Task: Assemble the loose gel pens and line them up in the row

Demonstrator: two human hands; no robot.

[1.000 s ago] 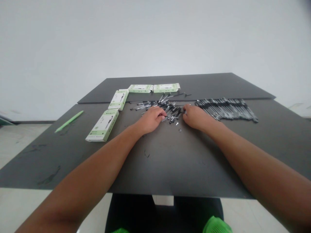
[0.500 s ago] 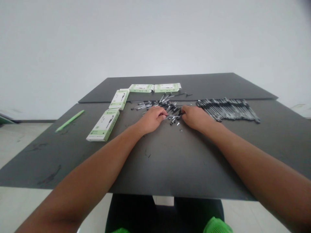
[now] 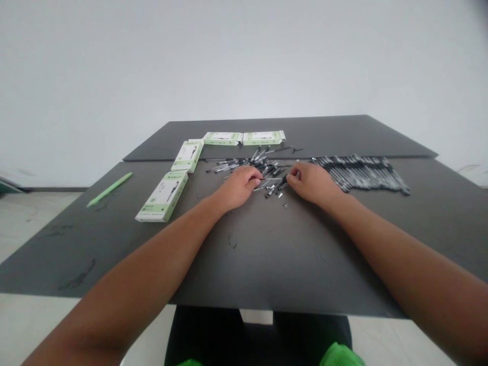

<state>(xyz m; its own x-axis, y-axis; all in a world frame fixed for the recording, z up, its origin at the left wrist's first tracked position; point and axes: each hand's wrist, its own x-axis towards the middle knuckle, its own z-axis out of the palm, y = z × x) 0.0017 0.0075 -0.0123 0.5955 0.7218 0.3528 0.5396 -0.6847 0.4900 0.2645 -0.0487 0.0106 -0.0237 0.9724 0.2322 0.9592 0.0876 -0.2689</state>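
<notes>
Head: curled hands (image 3: 238,187) facing inward

Soft light is spread across a plain white wall (image 3: 244,61) and flat dark-grey tabletop (image 3: 244,269), shadowed beneath the bare right forearm (image 3: 396,249); loose clear-and-black plastic pens (image 3: 271,191) are slightly blurred, the upper-right corner darkened.
</notes>
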